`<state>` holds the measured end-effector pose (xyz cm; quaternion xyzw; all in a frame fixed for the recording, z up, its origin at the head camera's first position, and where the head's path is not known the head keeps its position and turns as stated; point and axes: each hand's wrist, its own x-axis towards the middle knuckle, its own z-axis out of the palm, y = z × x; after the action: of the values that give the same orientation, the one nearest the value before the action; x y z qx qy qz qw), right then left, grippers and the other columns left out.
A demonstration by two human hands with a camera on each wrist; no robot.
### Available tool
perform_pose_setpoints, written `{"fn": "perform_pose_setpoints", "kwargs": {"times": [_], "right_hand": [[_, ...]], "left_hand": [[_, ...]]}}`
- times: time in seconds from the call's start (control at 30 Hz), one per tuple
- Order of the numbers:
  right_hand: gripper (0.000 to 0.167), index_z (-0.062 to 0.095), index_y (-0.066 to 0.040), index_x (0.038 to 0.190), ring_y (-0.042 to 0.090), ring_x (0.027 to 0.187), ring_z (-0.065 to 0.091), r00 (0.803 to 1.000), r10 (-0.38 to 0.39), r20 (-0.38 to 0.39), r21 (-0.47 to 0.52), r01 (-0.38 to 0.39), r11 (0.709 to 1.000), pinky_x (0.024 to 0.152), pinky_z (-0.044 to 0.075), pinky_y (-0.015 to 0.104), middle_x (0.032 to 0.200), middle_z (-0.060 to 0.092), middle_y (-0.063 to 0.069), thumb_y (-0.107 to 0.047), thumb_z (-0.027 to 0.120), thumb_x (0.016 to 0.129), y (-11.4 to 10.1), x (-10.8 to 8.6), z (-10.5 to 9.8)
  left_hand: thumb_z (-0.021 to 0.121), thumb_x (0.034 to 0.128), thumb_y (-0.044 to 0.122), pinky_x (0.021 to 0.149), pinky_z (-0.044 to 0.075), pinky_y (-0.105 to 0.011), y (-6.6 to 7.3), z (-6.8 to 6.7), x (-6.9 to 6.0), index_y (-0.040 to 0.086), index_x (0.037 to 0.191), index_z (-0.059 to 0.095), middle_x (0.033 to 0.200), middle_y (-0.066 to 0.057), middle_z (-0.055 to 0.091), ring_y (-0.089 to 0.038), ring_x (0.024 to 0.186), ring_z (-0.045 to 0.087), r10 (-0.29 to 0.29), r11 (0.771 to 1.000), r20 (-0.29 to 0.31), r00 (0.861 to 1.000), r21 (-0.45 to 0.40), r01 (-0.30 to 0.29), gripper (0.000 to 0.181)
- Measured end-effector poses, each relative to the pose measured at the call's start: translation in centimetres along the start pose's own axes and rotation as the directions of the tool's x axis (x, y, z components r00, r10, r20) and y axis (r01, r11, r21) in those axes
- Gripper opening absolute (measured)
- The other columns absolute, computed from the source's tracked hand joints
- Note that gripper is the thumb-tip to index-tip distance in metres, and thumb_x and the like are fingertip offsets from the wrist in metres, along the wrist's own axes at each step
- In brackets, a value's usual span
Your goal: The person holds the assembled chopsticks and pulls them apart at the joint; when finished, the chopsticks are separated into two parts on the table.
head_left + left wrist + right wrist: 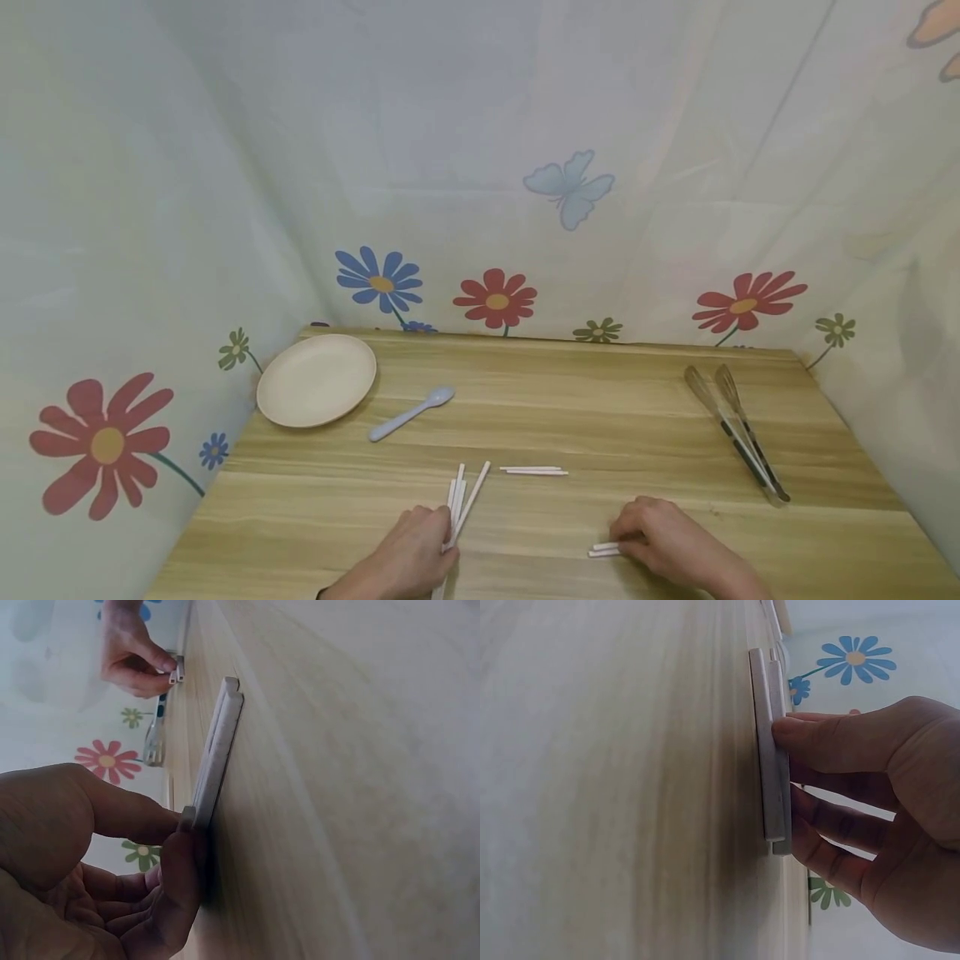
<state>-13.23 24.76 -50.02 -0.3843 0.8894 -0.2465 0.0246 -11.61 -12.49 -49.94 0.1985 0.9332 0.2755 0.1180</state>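
Note:
My left hand (414,546) pinches several white chopsticks (471,500) close to the tabletop, their upper ends fanning slightly apart. In the left wrist view, thumb and forefinger grip the chopsticks (217,754), whose squared ends point away from the palm. Farther right, my right hand (670,537) holds two white chopsticks (604,551) between thumb and fingers. They lie side by side along the fingertips in the right wrist view, the pair (768,750) low over the wood. Between and beyond both hands, more thin white chopsticks (534,471) rest on the table.
A cream plate (317,381) sits at the table's back left corner, with a pale blue spoon (411,414) to its right. Metal tongs (738,437) with dark grips lie at the right. A flower-printed curtain (480,192) surrounds the wooden table (600,417).

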Motion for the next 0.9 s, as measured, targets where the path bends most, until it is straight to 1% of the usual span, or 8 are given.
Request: {"fn": "perform_pose_setpoints", "kwargs": {"times": [0.17,0.3,0.4,0.53,0.63,0.8,0.9], "right_hand": [[0.006,0.074,-0.023,0.088,-0.005,0.078,0.053,1.0,-0.016,-0.004,0.006,0.016,1.0,0.064,0.048,0.021,0.083,0.067,-0.015,-0.018,0.074,0.085,0.18,-0.02,0.04],[0.012,0.074,-0.025,0.085,-0.005,0.078,0.054,0.999,-0.037,-0.015,-0.01,0.037,0.999,0.064,0.048,0.02,0.082,0.065,-0.016,-0.014,0.076,0.082,0.25,-0.04,0.11],[0.013,0.075,-0.024,0.084,-0.005,0.076,0.053,0.997,-0.066,-0.029,-0.044,0.064,0.997,0.063,0.047,0.019,0.082,0.063,-0.018,-0.012,0.077,0.079,0.29,-0.05,0.17],[0.012,0.075,-0.023,0.084,-0.005,0.077,0.054,0.995,-0.09,-0.03,-0.073,0.088,0.993,0.063,0.047,0.017,0.082,0.063,-0.018,-0.013,0.077,0.08,0.34,-0.08,0.16],[0.011,0.076,-0.023,0.086,-0.004,0.078,0.056,0.995,-0.099,-0.025,-0.071,0.097,0.993,0.065,0.048,0.018,0.083,0.065,-0.016,-0.014,0.076,0.081,0.41,-0.09,0.11],[0.011,0.075,-0.022,0.088,-0.003,0.08,0.058,0.992,-0.121,-0.032,-0.061,0.119,0.991,0.067,0.05,0.019,0.084,0.068,-0.013,-0.014,0.076,0.081,0.46,-0.12,0.05],[0.011,0.076,-0.022,0.087,-0.002,0.08,0.058,0.989,-0.141,-0.04,-0.071,0.138,0.988,0.068,0.049,0.018,0.085,0.067,-0.014,-0.013,0.077,0.08,0.51,-0.1,0.08]], "left_hand": [[0.069,0.0813,0.012,0.039,0.036,-0.02,0.04,-0.11,-0.01,0.011,0.074,0.057,0.059,0.008,0.049,-0.003,0.047,0.043,-0.002,1.0,0.008,1.0,0.003,0.002,0.014],[0.071,0.0823,0.013,0.04,0.036,-0.02,0.07,-0.13,0.02,0.012,0.073,0.057,0.058,0.008,0.049,-0.003,0.047,0.043,-0.007,1.0,0.01,1.0,0.012,0.007,0.016],[0.071,0.0826,0.013,0.04,0.036,-0.02,0.14,-0.17,0.05,0.012,0.073,0.058,0.058,0.008,0.05,-0.004,0.047,0.044,-0.027,1.0,0.023,0.999,-0.007,0.027,0.017],[0.072,0.0825,0.013,0.042,0.038,-0.021,0.25,-0.21,0.06,0.013,0.072,0.058,0.058,0.008,0.05,-0.005,0.048,0.046,-0.047,0.999,0.026,0.999,-0.014,0.048,0.018],[0.072,0.0828,0.013,0.044,0.038,-0.022,0.37,-0.3,0.07,0.014,0.071,0.058,0.058,0.008,0.05,-0.006,0.049,0.046,-0.061,0.998,0.028,0.998,-0.009,0.062,0.018],[0.069,0.0851,0.013,0.043,0.039,-0.023,0.47,-0.5,0.15,0.013,0.074,0.059,0.059,0.006,0.051,-0.008,0.049,0.047,-0.101,0.994,0.073,0.992,-0.033,0.104,0.015],[0.067,0.0856,0.012,0.042,0.039,-0.023,0.47,-0.71,0.21,0.013,0.074,0.059,0.058,0.005,0.051,-0.008,0.049,0.047,-0.096,0.995,0.069,0.993,-0.032,0.099,0.014]]}}
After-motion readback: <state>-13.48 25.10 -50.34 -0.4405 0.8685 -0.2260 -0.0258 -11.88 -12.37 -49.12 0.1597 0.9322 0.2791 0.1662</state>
